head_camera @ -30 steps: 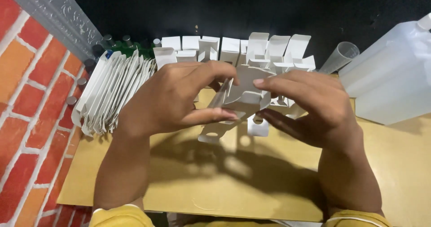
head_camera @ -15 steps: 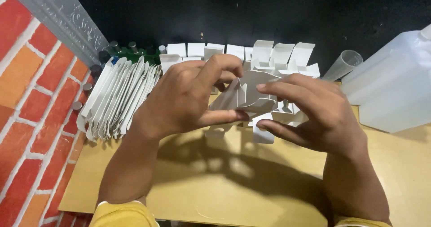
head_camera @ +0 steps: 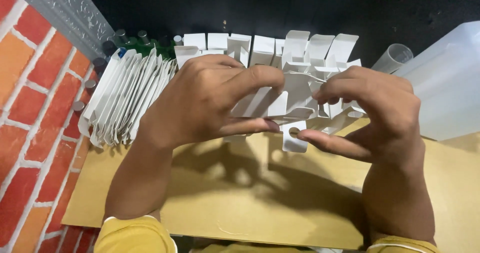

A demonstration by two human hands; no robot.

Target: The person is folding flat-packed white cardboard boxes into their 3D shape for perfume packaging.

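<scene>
Both hands, left hand (head_camera: 200,103) and right hand (head_camera: 380,113), pinch one white carton (head_camera: 290,100) above the bench (head_camera: 225,193). Best to square its walls and tuck flaps cleanly, clear of the flat stack (head_camera: 125,98).

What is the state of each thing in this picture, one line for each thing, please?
Small white carton: partly folded, held by both hands above the board.
Left hand: gripping the carton.
Right hand: pinching the carton.
Stack of flat cartons: unfolded, leaning.
Row of cartons: upright, top flaps open.
Brown board: lying flat.
</scene>
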